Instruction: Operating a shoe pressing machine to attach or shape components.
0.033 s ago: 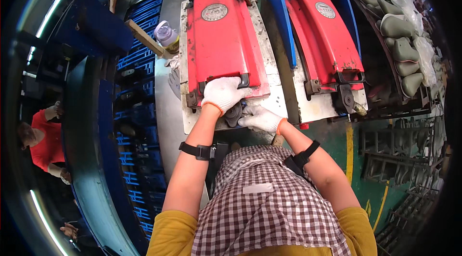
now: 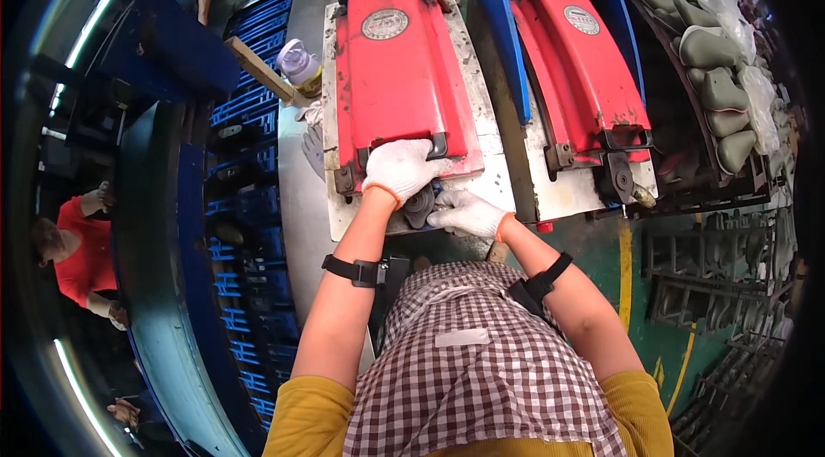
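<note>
A red machine cover [image 2: 391, 79] with a round grey label lies closed on a stained pale base plate [image 2: 485, 135]. My left hand [image 2: 400, 167], in a white knit glove, is closed over the black handle [image 2: 438, 145] at the cover's near edge and hides most of it. Just below is a dark metal latch piece with a round hub [image 2: 418, 206]. My right hand [image 2: 468, 214], gloved the same way, is beside that piece on its right. Its fingers are bent together at the piece's edge; what they grip is hidden.
To the right, a second red machine cover [image 2: 584, 62] stands inside a blue guard [image 2: 503, 36]. Olive-green shoe-shaped pieces [image 2: 720, 88] fill a rack beyond it. On the left are a lidded bottle [image 2: 299, 66], a grey glove [image 2: 313, 150], a blue conveyor frame, and a person in red [image 2: 86, 246].
</note>
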Action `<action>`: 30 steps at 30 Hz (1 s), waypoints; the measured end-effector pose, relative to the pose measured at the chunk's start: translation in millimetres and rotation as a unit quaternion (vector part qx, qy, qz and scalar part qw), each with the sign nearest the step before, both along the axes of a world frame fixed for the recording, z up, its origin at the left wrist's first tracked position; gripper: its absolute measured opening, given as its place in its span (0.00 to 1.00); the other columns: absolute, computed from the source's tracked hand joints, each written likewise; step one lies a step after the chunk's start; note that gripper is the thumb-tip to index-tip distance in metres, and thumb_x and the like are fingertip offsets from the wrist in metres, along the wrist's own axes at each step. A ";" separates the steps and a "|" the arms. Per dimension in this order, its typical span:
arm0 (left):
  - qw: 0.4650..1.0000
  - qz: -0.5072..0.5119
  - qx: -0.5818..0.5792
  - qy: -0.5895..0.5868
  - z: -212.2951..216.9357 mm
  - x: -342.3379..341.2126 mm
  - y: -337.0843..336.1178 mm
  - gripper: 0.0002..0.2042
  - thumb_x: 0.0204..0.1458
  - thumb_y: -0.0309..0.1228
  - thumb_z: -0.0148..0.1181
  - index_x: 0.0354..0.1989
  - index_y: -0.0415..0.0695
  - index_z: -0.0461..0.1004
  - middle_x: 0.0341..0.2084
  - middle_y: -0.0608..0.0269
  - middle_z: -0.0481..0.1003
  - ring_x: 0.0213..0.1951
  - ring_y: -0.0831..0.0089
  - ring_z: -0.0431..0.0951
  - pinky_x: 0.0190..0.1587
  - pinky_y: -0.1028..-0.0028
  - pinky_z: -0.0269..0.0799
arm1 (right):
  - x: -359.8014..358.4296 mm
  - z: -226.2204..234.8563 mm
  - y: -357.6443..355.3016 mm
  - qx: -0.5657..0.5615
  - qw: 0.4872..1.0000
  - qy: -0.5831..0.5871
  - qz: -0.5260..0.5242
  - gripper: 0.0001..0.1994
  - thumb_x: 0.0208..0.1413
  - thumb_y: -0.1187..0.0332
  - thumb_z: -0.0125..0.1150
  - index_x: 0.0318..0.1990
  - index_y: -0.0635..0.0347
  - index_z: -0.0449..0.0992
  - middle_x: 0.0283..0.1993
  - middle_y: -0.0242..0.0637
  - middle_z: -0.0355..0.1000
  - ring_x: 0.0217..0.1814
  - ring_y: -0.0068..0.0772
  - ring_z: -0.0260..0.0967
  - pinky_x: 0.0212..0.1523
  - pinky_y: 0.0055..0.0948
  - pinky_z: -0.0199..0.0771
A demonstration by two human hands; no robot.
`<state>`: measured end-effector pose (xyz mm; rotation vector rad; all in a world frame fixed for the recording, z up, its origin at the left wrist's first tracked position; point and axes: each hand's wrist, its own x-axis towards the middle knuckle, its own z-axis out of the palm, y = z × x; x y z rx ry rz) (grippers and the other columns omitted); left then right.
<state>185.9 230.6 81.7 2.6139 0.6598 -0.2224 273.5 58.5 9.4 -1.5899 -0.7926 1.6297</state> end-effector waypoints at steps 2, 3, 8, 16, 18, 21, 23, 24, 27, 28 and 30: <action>1.000 0.008 0.000 -0.010 -0.8 -0.9 -0.9 0.29 0.53 0.61 0.60 0.37 0.42 0.83 0.35 0.46 0.82 0.41 0.49 0.83 0.46 0.55 0.76 | -0.8 -0.7 -0.5 0.016 1.000 -0.006 -0.006 0.16 0.61 0.56 0.66 0.42 0.62 0.77 0.31 0.28 0.73 0.30 0.19 0.69 0.29 0.23 0.71; 1.000 0.011 -0.008 -0.009 -1.3 -1.0 -1.1 0.29 0.53 0.61 0.60 0.37 0.41 0.83 0.35 0.45 0.82 0.41 0.49 0.83 0.46 0.55 0.76 | -1.4 -1.2 -0.5 0.018 1.000 -0.014 -0.009 0.16 0.62 0.56 0.66 0.42 0.62 0.76 0.31 0.28 0.73 0.30 0.19 0.68 0.29 0.23 0.71; 1.000 0.013 -0.010 -0.026 -2.4 -1.9 -1.9 0.28 0.53 0.60 0.60 0.37 0.42 0.83 0.34 0.46 0.82 0.41 0.50 0.83 0.45 0.56 0.76 | -3.3 -3.6 -0.7 0.026 0.999 -0.028 -0.024 0.15 0.62 0.56 0.66 0.39 0.61 0.76 0.29 0.28 0.71 0.28 0.19 0.67 0.28 0.24 0.69; 1.000 0.007 -0.024 -0.005 1.7 -0.4 0.9 0.28 0.53 0.60 0.59 0.40 0.44 0.83 0.37 0.48 0.83 0.43 0.51 0.83 0.47 0.55 0.76 | -3.5 -2.1 -1.7 0.014 0.999 -0.013 -0.031 0.15 0.63 0.57 0.66 0.40 0.61 0.76 0.28 0.27 0.70 0.26 0.18 0.65 0.26 0.23 0.66; 1.000 0.003 -0.023 -0.004 0.7 0.5 2.8 0.28 0.53 0.60 0.59 0.40 0.44 0.83 0.37 0.48 0.83 0.43 0.51 0.83 0.47 0.55 0.76 | -2.8 -3.3 -1.8 0.004 0.999 0.014 -0.030 0.15 0.63 0.57 0.66 0.40 0.61 0.75 0.27 0.27 0.69 0.25 0.17 0.64 0.25 0.22 0.65; 1.000 -0.002 -0.021 0.002 -1.5 1.6 4.4 0.28 0.53 0.61 0.60 0.40 0.45 0.83 0.37 0.49 0.83 0.43 0.51 0.84 0.47 0.55 0.76 | -2.3 -6.7 -1.7 0.004 0.999 0.017 -0.031 0.14 0.63 0.58 0.66 0.41 0.61 0.75 0.27 0.26 0.68 0.25 0.17 0.63 0.24 0.22 0.64; 1.000 -0.002 -0.020 0.005 -2.5 1.6 4.5 0.28 0.52 0.61 0.60 0.39 0.45 0.83 0.37 0.49 0.83 0.42 0.52 0.84 0.47 0.55 0.76 | -2.5 -9.6 -1.4 0.005 0.999 0.025 -0.032 0.14 0.63 0.58 0.66 0.41 0.61 0.75 0.27 0.26 0.68 0.25 0.16 0.63 0.24 0.22 0.64; 1.000 -0.003 -0.017 0.005 -2.6 1.4 4.3 0.28 0.52 0.61 0.60 0.39 0.45 0.83 0.36 0.50 0.83 0.42 0.52 0.84 0.47 0.56 0.77 | -2.7 -11.0 -1.3 0.012 0.999 0.017 -0.033 0.14 0.63 0.58 0.66 0.41 0.61 0.75 0.27 0.26 0.68 0.25 0.16 0.63 0.24 0.22 0.64; 1.000 -0.005 -0.013 0.001 -1.5 0.6 3.7 0.28 0.52 0.62 0.59 0.38 0.46 0.82 0.36 0.50 0.83 0.42 0.52 0.84 0.47 0.55 0.77 | -3.3 -13.7 -1.4 0.025 0.999 0.015 -0.032 0.15 0.63 0.57 0.66 0.41 0.61 0.75 0.27 0.26 0.68 0.25 0.16 0.63 0.25 0.21 0.64; 1.000 -0.007 -0.012 -0.002 -0.6 0.3 3.5 0.28 0.52 0.62 0.59 0.38 0.45 0.82 0.36 0.50 0.83 0.42 0.52 0.84 0.47 0.55 0.77 | -3.3 -13.9 -1.7 0.028 0.999 0.018 -0.034 0.15 0.63 0.57 0.66 0.42 0.61 0.76 0.27 0.26 0.69 0.25 0.16 0.63 0.25 0.21 0.64; 1.000 -0.007 -0.010 -0.003 1.3 0.0 3.3 0.29 0.52 0.63 0.59 0.38 0.45 0.82 0.36 0.50 0.83 0.42 0.52 0.84 0.47 0.55 0.77 | -3.1 -13.6 -2.1 0.031 0.999 0.021 -0.034 0.15 0.63 0.57 0.66 0.42 0.61 0.76 0.27 0.26 0.69 0.25 0.16 0.64 0.25 0.21 0.64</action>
